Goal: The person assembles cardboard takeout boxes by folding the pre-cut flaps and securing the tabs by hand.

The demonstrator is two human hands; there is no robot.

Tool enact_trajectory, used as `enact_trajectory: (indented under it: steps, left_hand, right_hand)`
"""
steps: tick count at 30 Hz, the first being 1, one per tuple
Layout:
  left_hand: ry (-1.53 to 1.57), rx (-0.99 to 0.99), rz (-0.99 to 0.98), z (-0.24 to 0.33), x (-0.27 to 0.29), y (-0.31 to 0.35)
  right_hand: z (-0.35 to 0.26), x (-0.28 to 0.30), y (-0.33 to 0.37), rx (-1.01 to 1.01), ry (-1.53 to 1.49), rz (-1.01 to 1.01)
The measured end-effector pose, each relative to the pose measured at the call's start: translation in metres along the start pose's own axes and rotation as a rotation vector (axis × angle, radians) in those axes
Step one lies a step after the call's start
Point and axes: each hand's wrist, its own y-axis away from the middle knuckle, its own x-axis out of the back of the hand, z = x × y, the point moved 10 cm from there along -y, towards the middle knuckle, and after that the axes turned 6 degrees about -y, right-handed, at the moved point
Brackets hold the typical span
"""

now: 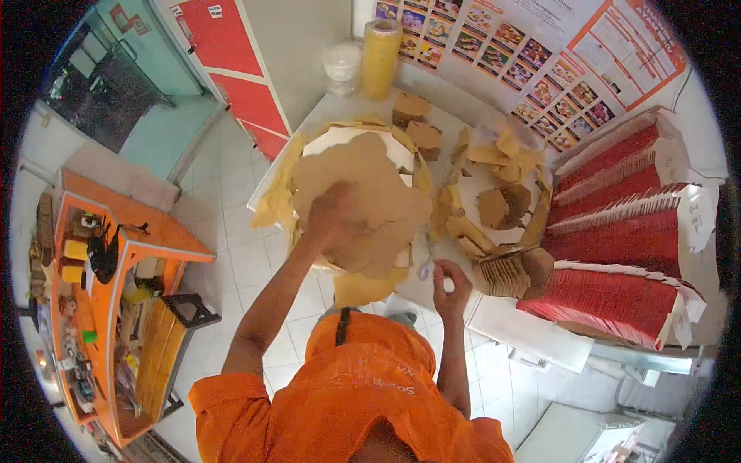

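Observation:
My left hand rests on or just above a broad heap of flat brown paper or cardboard pieces. Motion smears its fingers, so their grip is unclear. The heap covers most of an open carton with ragged brown flaps, and a tan flap hangs toward me. To the right, beside the table's front edge, my right hand is closed, with a small whitish spot showing at its fingers. Close by it lies a small pale item, too small to name.
At right, a second open carton holds brown pieces, with a stack of brown cardboard beside it. Long rows of red folded cartons stand farther right. A yellow wrap roll is at the back. An orange shelf unit stands left.

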Motion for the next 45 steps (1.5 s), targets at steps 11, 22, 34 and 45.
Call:
enact_trajectory:
  steps: [11,22,34,45]
  left_hand:
    - [-0.036,0.286,0.037,-0.112,0.035,-0.054]
    - [0.493,0.358,0.216,-0.09,0.119,-0.031]
    - [1.343,0.627,-0.009,-0.037,0.056,0.02]
    - [1.855,0.489,-0.276,0.008,0.037,-0.027]
  right_hand:
    - [0.021,-0.112,-0.098,-0.016,0.632,-0.165]
    - [0.025,-0.1,-0.115,-0.159,-0.398,-0.083]
    - [0.014,-0.073,-0.089,-0.358,-0.626,-0.141]
    - [-0.034,-0.077,-0.042,-0.617,-0.495,0.113]
